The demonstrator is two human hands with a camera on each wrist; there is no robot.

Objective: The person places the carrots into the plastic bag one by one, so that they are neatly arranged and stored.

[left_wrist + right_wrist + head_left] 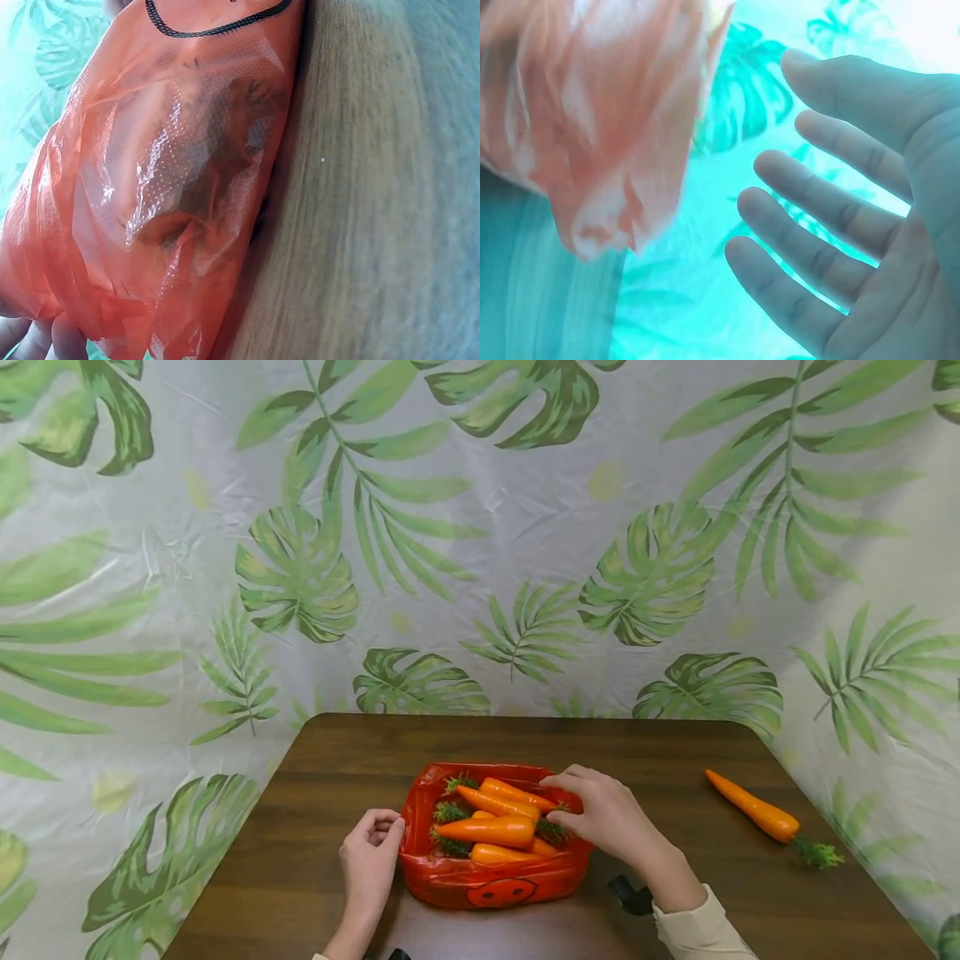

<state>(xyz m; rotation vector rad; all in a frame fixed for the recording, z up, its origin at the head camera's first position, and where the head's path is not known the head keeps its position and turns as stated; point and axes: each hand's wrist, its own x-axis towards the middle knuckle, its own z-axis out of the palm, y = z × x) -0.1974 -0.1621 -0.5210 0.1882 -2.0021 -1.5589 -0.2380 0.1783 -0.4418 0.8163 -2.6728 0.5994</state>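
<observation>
A red plastic bag [435, 883] stands on the table with its mouth spread wide, holding several orange carrots [491, 832] with short green tops. My left hand [371, 853] pinches the bag's left rim; in the left wrist view its fingers [69, 339] meet the edge of the bag [112, 277]. Over the right side of the mouth, my right hand [611, 817] has its fingers spread and holds nothing. The right wrist view shows that hand [840, 232] apart from the bag [622, 112]. Carrots show dimly through the film in the left wrist view.
One loose carrot [753, 808] with a green top lies near the right edge of the dark wooden table [330, 777]. Behind the table hangs a pale sheet [525, 552] printed with green leaves. A black strap piece [632, 895] shows by the right wrist.
</observation>
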